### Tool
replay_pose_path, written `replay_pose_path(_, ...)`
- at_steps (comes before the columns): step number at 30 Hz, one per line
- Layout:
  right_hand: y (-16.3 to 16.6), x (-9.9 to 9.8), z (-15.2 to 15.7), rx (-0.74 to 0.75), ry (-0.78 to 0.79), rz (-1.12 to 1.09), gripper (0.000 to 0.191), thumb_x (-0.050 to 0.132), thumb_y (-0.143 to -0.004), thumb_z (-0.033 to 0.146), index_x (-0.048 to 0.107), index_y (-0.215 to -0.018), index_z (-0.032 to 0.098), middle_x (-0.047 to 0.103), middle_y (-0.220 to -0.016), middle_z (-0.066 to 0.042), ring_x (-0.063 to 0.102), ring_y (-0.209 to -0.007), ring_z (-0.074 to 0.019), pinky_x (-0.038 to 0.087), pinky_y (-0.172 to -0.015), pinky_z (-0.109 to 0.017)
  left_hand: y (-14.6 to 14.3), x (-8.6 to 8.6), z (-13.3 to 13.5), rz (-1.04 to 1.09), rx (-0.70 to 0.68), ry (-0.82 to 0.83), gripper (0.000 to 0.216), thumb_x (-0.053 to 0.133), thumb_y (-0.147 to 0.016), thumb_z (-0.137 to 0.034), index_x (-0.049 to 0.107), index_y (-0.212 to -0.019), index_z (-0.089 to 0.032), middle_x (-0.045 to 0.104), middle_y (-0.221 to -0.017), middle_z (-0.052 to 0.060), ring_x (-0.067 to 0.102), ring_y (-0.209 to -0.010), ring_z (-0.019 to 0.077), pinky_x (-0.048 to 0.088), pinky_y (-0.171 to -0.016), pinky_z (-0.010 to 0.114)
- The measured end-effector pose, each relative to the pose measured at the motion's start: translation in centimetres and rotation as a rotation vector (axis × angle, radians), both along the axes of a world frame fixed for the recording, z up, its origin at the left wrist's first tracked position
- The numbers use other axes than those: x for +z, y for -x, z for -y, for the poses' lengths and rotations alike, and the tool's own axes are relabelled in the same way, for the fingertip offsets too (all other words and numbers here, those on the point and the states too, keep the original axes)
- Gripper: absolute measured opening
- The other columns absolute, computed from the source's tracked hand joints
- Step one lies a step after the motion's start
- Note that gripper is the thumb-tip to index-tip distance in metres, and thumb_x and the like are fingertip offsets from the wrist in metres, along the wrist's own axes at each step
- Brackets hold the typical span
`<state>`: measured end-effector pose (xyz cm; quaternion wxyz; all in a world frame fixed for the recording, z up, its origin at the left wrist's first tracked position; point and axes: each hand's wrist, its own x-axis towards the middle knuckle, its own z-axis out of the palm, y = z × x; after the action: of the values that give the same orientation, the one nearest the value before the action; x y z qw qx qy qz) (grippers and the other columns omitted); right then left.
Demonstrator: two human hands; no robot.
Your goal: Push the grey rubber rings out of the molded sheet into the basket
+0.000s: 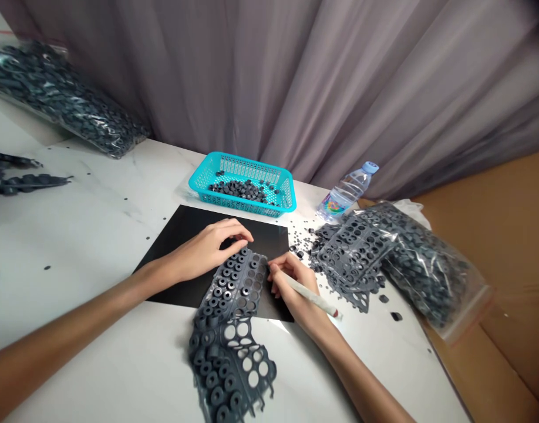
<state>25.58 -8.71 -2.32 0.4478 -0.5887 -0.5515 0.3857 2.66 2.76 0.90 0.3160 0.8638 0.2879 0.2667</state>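
A dark grey rubber sheet full of round holes and small rings lies across a black mat and the white table. My left hand rests on the sheet's far end, fingers curled and pressing it down. My right hand is closed round a white pen-like tool, its tip touching the sheet's right edge.
A turquoise basket with loose grey rings stands behind the mat. A plastic water bottle lies to its right. Used sheets and a clear bag of parts sit at right, another bag far left. Brown cardboard borders the right.
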Motion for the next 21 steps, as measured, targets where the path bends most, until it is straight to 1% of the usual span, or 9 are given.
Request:
replay_pose_path(2, 0.0, 0.2, 0.0, 0.003, 0.001, 0.001, 0.021, 0.063, -0.1, 0.04, 0.065, -0.093, 0.021, 0.069, -0.074, -0.001, 0.061, -0.059, -0.0148, 0.047, -0.052, -0.024, 0.2, -0.4, 0.8, -0.023, -0.024, 0.018, 0.022, 0.055, -0.108, -0.037, 0.072, -0.114, -0.024, 0.07, -0.118, 0.005, 0.065, -0.114, 0.0228, 0.05, -0.102, 0.037)
replay_pose_path(5, 0.1, 0.4, -0.1, 0.0, -0.009, 0.01, 0.021, 0.064, -0.1, 0.04, 0.064, -0.092, 0.021, 0.068, -0.073, -0.001, 0.06, -0.057, -0.0143, 0.047, -0.052, -0.024, 0.0, -0.6, 1.7, -0.096, -0.085, -0.001, 0.023, 0.054, -0.108, -0.035, 0.071, -0.121, -0.026, 0.07, -0.122, 0.005, 0.06, -0.122, 0.0246, 0.046, -0.109, 0.041)
replay_pose_path(9, 0.0, 0.5, 0.1, 0.005, -0.015, 0.01, 0.015, 0.062, -0.1, 0.035, 0.064, -0.093, 0.021, 0.068, -0.073, 0.0, 0.06, -0.057, -0.0138, 0.048, -0.052, -0.024, -0.3, -0.8, 2.3, -0.147, -0.122, -0.017, 0.026, 0.051, -0.11, -0.031, 0.069, -0.128, -0.025, 0.069, -0.125, 0.006, 0.057, -0.125, 0.0246, 0.044, -0.111, 0.041)
replay_pose_path(15, 0.2, 0.7, 0.7, 0.061, 0.023, -0.07, 0.012, 0.062, -0.1, 0.033, 0.065, -0.097, 0.021, 0.07, -0.074, 0.0, 0.061, -0.053, -0.0132, 0.051, -0.05, -0.023, 0.1, -1.0, 2.3, -0.148, -0.094, 0.017, 0.025, 0.051, -0.111, -0.033, 0.07, -0.124, -0.024, 0.069, -0.12, 0.005, 0.059, -0.12, 0.0237, 0.047, -0.105, 0.037)
replay_pose_path(18, 0.2, 1.1, 0.3, 0.081, 0.039, -0.118, 0.013, 0.066, -0.098, 0.033, 0.065, -0.095, 0.02, 0.07, -0.074, 0.0, 0.062, -0.054, -0.0125, 0.052, -0.05, -0.023, 0.2, -1.0, 2.4, -0.151, -0.107, 0.012, 0.023, 0.052, -0.11, -0.032, 0.071, -0.12, -0.024, 0.07, -0.116, 0.004, 0.06, -0.116, 0.0233, 0.047, -0.102, 0.035)
replay_pose_path(21, 0.3, 1.5, -0.4, 0.101, 0.069, -0.182, 0.015, 0.072, -0.094, 0.033, 0.064, -0.093, 0.02, 0.069, -0.073, 0.001, 0.062, -0.053, -0.0118, 0.052, -0.049, -0.022, 0.2, -0.9, 2.5, -0.155, -0.118, -0.001, 0.022, 0.052, -0.11, -0.032, 0.072, -0.117, -0.024, 0.07, -0.114, 0.003, 0.061, -0.114, 0.0228, 0.046, -0.103, 0.035)
